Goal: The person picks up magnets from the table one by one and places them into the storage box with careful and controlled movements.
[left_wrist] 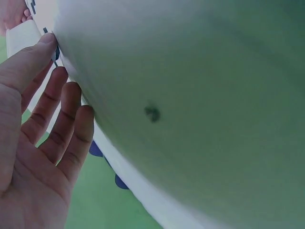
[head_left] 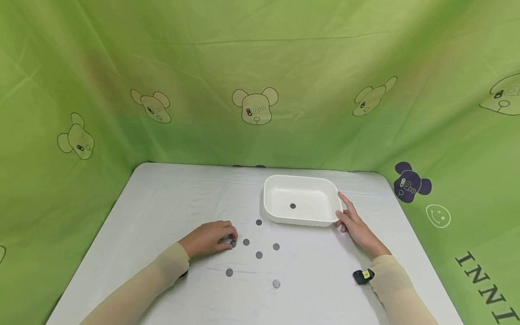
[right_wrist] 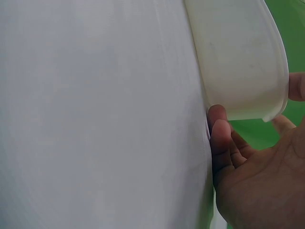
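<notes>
My left hand (head_left: 212,237) is low over the table, thumb and index fingertips at a small dark grey disc (head_left: 233,243). In the left wrist view, the thumb (left_wrist: 46,39) and index finger pinch this disc at the table surface; the other fingers are loosely bent. My right hand (head_left: 354,224) grips the right end of a white rectangular tub (head_left: 300,222), thumb over the rim and other fingers low at its side. Inside the tub lies one dark disc (head_left: 293,206). In the right wrist view, fingertips (right_wrist: 220,131) sit beside the tub's lower edge.
Several more discs lie flat on the white table, among them one disc (head_left: 246,242) right of the left hand, one (head_left: 259,222) near the tub and a paler one (head_left: 276,284) toward the front. Green printed curtains (head_left: 256,144) stand around the table's back and sides.
</notes>
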Demonstrator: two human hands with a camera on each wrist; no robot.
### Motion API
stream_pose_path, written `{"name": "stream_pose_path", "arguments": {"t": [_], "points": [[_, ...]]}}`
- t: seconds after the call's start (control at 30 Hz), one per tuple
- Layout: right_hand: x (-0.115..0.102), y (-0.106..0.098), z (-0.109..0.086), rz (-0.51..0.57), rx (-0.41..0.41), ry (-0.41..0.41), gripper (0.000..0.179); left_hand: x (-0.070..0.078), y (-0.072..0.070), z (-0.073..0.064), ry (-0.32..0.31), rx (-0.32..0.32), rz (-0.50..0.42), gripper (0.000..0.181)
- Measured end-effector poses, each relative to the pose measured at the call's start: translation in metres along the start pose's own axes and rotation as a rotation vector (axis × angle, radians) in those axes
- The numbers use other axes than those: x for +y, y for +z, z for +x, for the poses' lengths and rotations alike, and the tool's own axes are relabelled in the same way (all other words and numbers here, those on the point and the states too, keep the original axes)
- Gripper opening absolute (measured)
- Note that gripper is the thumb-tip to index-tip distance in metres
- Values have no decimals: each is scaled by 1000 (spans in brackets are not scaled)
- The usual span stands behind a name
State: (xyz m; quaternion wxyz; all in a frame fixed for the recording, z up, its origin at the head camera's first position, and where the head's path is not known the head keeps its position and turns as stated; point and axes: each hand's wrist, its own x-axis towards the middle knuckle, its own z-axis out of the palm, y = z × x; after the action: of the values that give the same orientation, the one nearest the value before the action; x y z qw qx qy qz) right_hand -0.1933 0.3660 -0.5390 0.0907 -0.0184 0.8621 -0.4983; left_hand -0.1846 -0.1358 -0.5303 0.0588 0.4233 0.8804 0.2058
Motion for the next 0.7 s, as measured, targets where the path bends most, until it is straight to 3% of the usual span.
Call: {"name": "stream_pose_path", "arguments": {"t": [0.33,0.7], "points": [[3,0,2,5,2,-13,71,-1,2,1,4,-15,13,15],[6,0,3,-3,2,-9,71,-2,3,0,15,-9,-34,14]]}}
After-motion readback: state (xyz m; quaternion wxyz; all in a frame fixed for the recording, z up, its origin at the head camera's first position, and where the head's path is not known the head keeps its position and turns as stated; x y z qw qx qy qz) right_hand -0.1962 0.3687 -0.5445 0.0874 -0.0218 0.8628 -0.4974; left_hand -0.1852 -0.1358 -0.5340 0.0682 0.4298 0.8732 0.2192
